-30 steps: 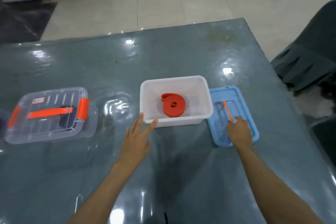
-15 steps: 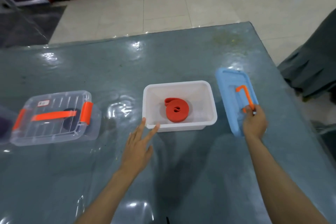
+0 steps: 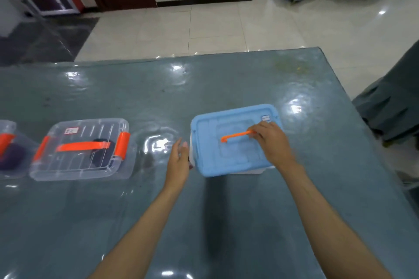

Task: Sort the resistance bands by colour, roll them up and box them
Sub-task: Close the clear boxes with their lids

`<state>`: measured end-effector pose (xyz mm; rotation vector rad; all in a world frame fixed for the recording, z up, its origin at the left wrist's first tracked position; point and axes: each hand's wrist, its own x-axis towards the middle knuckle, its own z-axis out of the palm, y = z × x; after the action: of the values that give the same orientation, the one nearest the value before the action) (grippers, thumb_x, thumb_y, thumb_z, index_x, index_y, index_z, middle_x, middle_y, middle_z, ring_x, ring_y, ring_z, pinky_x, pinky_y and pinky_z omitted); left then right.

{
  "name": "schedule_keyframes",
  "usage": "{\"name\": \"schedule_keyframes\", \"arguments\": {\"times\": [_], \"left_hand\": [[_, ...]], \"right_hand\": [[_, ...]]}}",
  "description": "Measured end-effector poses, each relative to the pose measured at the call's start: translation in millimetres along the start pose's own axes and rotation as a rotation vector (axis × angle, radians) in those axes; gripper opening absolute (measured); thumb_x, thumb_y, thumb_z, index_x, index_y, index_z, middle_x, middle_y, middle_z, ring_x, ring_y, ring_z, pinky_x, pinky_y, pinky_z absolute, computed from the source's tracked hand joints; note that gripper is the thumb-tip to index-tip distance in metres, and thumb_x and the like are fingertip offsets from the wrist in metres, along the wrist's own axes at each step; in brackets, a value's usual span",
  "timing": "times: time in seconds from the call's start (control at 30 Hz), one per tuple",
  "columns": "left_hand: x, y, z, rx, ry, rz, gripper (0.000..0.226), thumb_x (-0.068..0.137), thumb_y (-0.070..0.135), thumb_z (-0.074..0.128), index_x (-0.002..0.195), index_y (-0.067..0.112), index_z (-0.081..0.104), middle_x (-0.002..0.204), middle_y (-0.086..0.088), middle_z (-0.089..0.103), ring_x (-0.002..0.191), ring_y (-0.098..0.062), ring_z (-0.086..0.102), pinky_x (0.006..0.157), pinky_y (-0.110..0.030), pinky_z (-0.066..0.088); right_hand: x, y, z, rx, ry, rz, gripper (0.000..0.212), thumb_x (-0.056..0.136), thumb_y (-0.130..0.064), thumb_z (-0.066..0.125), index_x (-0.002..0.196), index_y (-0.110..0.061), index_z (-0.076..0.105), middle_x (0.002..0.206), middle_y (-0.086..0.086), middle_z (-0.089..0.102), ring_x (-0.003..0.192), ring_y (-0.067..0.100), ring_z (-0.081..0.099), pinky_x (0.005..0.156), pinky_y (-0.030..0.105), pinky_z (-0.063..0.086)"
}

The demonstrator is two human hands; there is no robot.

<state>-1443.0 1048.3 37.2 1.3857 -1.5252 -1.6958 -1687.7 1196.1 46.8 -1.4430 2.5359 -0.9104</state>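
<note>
Right hand: I see my right hand (image 3: 273,142) over the blue lid (image 3: 229,156), fingers curled round the right end of its orange handle (image 3: 237,136), which stands lifted off the lid top.
Left hand: my left hand (image 3: 179,157) is just beside the left edge of the blue lid, fingers straight and loosely spread, holding nothing; I cannot tell whether the fingertips touch the box.
Blue lid: it sits on top of the white box (image 3: 251,170), slightly skewed, and covers it almost wholly; only a white strip shows at the left side and under the near right corner.
Red band: hidden under the lid, so I cannot see it from here.
Clear box: a closed transparent box (image 3: 82,149) with orange clips and an orange handle stands well left of the white box, a dark rolled band (image 3: 98,154) visible through its wall.
Far left: a second clear box (image 3: 6,149) is cut by the frame edge, with a purple roll (image 3: 12,156) inside.
Surface: all three boxes stand in a row on the glossy grey-green surface (image 3: 226,222).
</note>
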Motion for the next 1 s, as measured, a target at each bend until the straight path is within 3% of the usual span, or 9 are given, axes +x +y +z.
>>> {"name": "schedule_keyframes", "arguments": {"times": [0.13, 0.23, 0.3, 0.43, 0.6, 0.73, 0.83, 0.9, 1.0], "left_hand": [[13, -2, 6, 0.18, -0.038, 0.13, 0.03, 0.11, 0.03, 0.054, 0.139, 0.038, 0.052, 0.12, 0.013, 0.067, 0.113, -0.014, 0.067, 0.099, -0.039, 0.055], [23, -5, 7, 0.337, -0.029, 0.227, 0.033, 0.11, 0.033, 0.05, 0.14, 0.047, 0.049, 0.112, 0.02, 0.066, 0.092, 0.004, 0.064, 0.086, -0.03, 0.053], [32, -2, 10, 0.464, -0.031, 0.271, 0.037, 0.111, 0.037, 0.046, 0.147, 0.039, 0.05, 0.107, 0.013, 0.067, 0.087, -0.005, 0.063, 0.084, -0.035, 0.054], [51, 8, 20, 0.801, 0.026, 0.303, 0.047, 0.112, 0.046, 0.035, 0.157, 0.034, 0.038, 0.127, -0.001, 0.071, 0.113, -0.03, 0.068, 0.085, -0.04, 0.049], [69, 14, 27, 1.144, 0.098, 0.281, 0.048, 0.113, 0.04, 0.029, 0.158, 0.023, 0.035, 0.104, -0.018, 0.075, 0.1, -0.042, 0.071, 0.082, -0.046, 0.051], [71, 9, 28, 1.101, 0.084, 0.293, 0.042, 0.113, 0.04, 0.029, 0.147, 0.019, 0.041, 0.101, -0.017, 0.074, 0.095, -0.042, 0.071, 0.077, -0.045, 0.05], [66, 1, 25, 0.942, 0.107, 0.302, 0.042, 0.112, 0.043, 0.031, 0.145, 0.023, 0.047, 0.109, -0.009, 0.074, 0.101, -0.035, 0.07, 0.076, -0.042, 0.051], [66, -3, 24, 0.687, 0.07, 0.27, 0.044, 0.112, 0.04, 0.038, 0.152, 0.025, 0.047, 0.132, -0.003, 0.067, 0.12, -0.028, 0.064, 0.096, -0.044, 0.053], [59, -9, 26, 0.385, -0.041, 0.235, 0.053, 0.113, 0.021, 0.043, 0.165, 0.022, 0.032, 0.165, 0.002, 0.041, 0.149, -0.015, 0.04, 0.12, -0.025, 0.03]], "right_hand": [[-7, -16, 20, -0.028, 0.052, 0.084, 0.017, 0.098, -0.011, 0.067, 0.105, -0.02, 0.079, 0.093, 0.005, 0.072, 0.092, 0.031, 0.061, 0.074, 0.046, 0.053], [-8, -21, 23, -0.098, 0.083, 0.157, 0.016, 0.098, -0.015, 0.065, 0.105, -0.025, 0.076, 0.092, 0.0, 0.069, 0.093, 0.027, 0.06, 0.066, 0.046, 0.054], [-9, -23, 24, -0.13, 0.11, 0.211, 0.014, 0.099, -0.017, 0.064, 0.102, -0.026, 0.074, 0.089, -0.002, 0.067, 0.091, 0.026, 0.058, 0.063, 0.046, 0.054], [-12, -25, 26, -0.099, 0.185, 0.296, 0.013, 0.101, -0.02, 0.062, 0.098, -0.026, 0.073, 0.088, -0.003, 0.065, 0.088, 0.025, 0.057, 0.062, 0.045, 0.053], [-12, -34, 39, -0.037, 0.168, 0.335, 0.015, 0.104, -0.022, 0.059, 0.103, -0.028, 0.074, 0.093, -0.004, 0.065, 0.082, 0.02, 0.062, 0.062, 0.037, 0.05], [-18, -36, 49, 0.008, 0.214, 0.331, 0.016, 0.102, -0.015, 0.063, 0.112, -0.021, 0.075, 0.103, 0.001, 0.069, 0.093, 0.026, 0.067, 0.07, 0.043, 0.058], [-26, -30, 51, -0.165, 0.26, 0.253, 0.034, 0.096, -0.013, 0.07, 0.129, -0.018, 0.071, 0.136, 0.012, 0.064, 0.13, 0.039, 0.057, 0.1, 0.055, 0.052], [-30, -17, 46, -0.263, 0.252, 0.313, 0.049, 0.099, -0.028, 0.065, 0.146, -0.019, 0.059, 0.156, 0.015, 0.05, 0.148, 0.04, 0.042, 0.116, 0.06, 0.033], [-36, 1, 42, -0.049, 0.155, 0.498, 0.062, 0.107, -0.038, 0.053, 0.161, -0.014, 0.035, 0.168, 0.008, 0.034, 0.153, 0.033, 0.035, 0.122, 0.056, 0.032]]}}
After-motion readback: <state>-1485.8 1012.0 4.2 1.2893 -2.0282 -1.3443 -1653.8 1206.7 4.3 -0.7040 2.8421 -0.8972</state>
